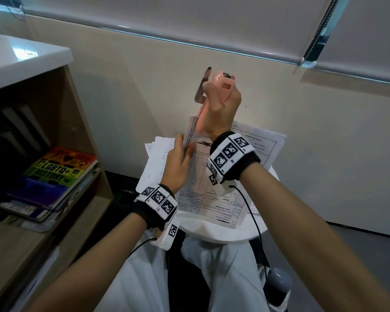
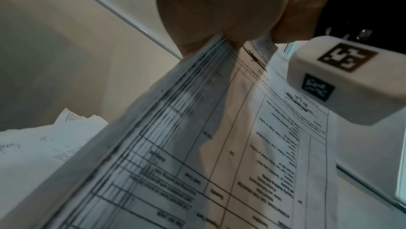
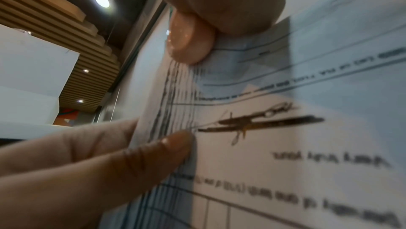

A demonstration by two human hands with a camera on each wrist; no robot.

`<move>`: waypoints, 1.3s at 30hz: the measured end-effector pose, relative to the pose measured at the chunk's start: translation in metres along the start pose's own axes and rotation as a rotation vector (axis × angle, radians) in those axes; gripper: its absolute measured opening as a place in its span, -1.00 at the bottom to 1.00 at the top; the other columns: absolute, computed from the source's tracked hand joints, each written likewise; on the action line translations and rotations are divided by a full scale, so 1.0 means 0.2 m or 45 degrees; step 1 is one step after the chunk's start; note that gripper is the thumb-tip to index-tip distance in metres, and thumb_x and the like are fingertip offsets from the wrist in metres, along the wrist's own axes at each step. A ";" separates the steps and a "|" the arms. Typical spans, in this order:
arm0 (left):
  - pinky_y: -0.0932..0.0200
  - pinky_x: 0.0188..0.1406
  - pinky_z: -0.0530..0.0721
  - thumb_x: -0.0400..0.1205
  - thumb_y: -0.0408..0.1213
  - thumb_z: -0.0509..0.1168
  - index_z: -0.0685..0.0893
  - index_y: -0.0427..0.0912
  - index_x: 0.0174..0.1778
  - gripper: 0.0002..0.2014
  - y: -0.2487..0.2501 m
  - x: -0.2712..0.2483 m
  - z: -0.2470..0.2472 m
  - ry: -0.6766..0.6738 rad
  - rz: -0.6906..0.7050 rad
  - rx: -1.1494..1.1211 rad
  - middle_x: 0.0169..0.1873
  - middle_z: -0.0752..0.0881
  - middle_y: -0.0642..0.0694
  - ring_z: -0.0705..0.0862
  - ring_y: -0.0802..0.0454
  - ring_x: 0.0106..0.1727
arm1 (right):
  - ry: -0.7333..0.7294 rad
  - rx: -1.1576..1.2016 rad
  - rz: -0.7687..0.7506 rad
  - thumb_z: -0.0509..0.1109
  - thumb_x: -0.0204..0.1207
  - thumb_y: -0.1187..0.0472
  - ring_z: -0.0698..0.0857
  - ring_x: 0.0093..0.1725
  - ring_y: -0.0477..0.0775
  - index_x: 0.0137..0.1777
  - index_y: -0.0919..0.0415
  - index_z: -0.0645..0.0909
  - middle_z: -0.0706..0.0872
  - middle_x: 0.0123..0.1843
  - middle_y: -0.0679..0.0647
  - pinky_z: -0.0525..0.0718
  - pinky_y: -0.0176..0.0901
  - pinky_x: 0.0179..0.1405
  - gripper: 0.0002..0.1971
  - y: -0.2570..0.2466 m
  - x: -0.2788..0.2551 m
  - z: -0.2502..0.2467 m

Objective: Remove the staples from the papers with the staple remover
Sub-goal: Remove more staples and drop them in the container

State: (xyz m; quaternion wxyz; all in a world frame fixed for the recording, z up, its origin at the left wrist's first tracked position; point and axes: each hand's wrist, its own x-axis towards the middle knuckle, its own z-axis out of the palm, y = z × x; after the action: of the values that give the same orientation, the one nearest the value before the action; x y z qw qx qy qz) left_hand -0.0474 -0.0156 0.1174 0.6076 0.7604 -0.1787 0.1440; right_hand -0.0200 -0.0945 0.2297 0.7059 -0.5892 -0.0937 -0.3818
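The stapled set of thin white printed form sheets [image 1: 190, 134] stood lifted above the round white bench [image 1: 223, 233], its corner up. Left hand [image 1: 178, 163] pinched it w/ thumb & fingers just below that corner; right hand [image 1: 221, 102] was wrapped tight round the pink plastic staple remover [image 1: 223, 83], tip at the corner. Paper looked light, floppy, tear-prone, so best held close to the staple.

Beige wall [image 1: 144, 70], perhaps wooden shelf [image 1: 77, 109]
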 end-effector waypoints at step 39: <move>-0.23 0.35 0.37 0.35 0.06 0.53 0.41 -0.41 0.35 -0.18 -0.69 -0.04 -0.09 0.056 -1.051 1.101 0.37 0.31 -0.37 0.28 -0.35 0.41 | 0.037 -0.861 1.376 0.41 0.50 0.03 0.69 -0.18 0.24 0.08 0.30 0.63 0.75 -0.07 0.31 0.69 0.11 -0.09 -0.67 0.54 -0.03 -1.49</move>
State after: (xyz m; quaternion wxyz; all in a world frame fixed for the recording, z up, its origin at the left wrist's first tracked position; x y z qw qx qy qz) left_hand 0.0078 0.0304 -0.0022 0.2524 0.9421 0.2190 -0.0285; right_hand -0.0497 -0.3598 0.0578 0.5750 -0.7384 0.3522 0.0119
